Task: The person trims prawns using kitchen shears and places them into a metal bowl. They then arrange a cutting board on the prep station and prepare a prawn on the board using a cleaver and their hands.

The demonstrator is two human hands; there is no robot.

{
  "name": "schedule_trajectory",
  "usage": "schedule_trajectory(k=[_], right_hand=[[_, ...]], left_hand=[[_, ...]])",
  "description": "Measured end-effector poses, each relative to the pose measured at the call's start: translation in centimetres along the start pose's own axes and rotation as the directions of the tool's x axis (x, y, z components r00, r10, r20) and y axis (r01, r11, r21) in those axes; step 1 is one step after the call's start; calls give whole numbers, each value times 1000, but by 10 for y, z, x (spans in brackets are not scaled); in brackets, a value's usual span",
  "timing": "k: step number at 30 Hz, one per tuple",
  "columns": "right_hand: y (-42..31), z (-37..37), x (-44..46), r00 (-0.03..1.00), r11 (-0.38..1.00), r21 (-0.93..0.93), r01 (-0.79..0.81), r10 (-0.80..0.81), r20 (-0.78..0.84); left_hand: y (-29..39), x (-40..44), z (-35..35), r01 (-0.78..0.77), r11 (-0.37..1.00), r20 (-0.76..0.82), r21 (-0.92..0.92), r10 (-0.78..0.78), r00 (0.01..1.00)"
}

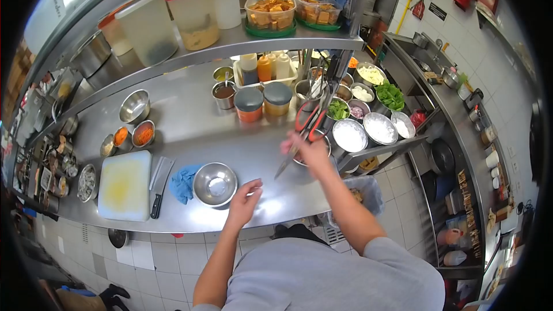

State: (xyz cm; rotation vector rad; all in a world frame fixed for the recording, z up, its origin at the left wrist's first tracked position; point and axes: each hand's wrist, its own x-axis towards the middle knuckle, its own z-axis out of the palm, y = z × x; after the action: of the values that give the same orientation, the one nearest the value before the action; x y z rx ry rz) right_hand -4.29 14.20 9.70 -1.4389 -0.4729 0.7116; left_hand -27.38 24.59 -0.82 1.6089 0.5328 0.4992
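My left hand (244, 204) is just right of an upright steel bowl (215, 185), its fingers loosely bent and nothing visible in them. Farther right, my right hand (309, 152) is closed around a pair of scissors (311, 131). Their red handle loops show above the fingers, and a pointed blade slants down-left below them. The hand partly hides a steel container (324, 144) behind it. Left of the bowl lie a crumpled blue cloth (183, 184), a black-handled knife (159, 187) and a white cutting board (124, 187) with a yellow stain.
Steel containers of leaves (390, 97) and white bowls (349, 135) crowd the right end of the counter (253, 155). Lidded tubs (249, 104) stand mid-counter. Above runs a shelf (230, 49). A lined bin (368, 193) sits below right.
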Motion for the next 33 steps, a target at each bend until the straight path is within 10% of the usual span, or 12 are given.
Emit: schedule_trajectory(k=[4, 11, 18, 24, 29, 31, 33], right_hand=[[-53, -33, 89, 954, 964, 48, 261, -250, -164], [-42, -48, 165, 948, 961, 82, 264, -243, -205], [7, -83, 160, 910, 960, -88, 264, -279, -306], [61, -107, 101, 926, 804, -584, 111, -297, -233], [211, -129, 46, 906, 759, -639, 122, -349, -241], [177, -82, 9, 838, 857, -326, -399, 196, -510], [202, -90, 16, 871, 949, -126, -290, 207, -446]], left_hand=[[-4, -2, -22, 171, 983, -51, -66, -174, 983], [-30, -22, -29, 281, 943, -125, -180, -305, 944], [-43, -39, -83, 243, 962, -193, -126, -264, 945], [-57, -55, -140, 220, 956, -492, -193, -288, 821], [-87, -73, -174, 155, 965, -625, -212, -256, 738], [-97, -80, -184, 185, 967, -634, -177, -255, 730], [-93, -90, -190, 172, 947, -611, -271, -307, 729]])
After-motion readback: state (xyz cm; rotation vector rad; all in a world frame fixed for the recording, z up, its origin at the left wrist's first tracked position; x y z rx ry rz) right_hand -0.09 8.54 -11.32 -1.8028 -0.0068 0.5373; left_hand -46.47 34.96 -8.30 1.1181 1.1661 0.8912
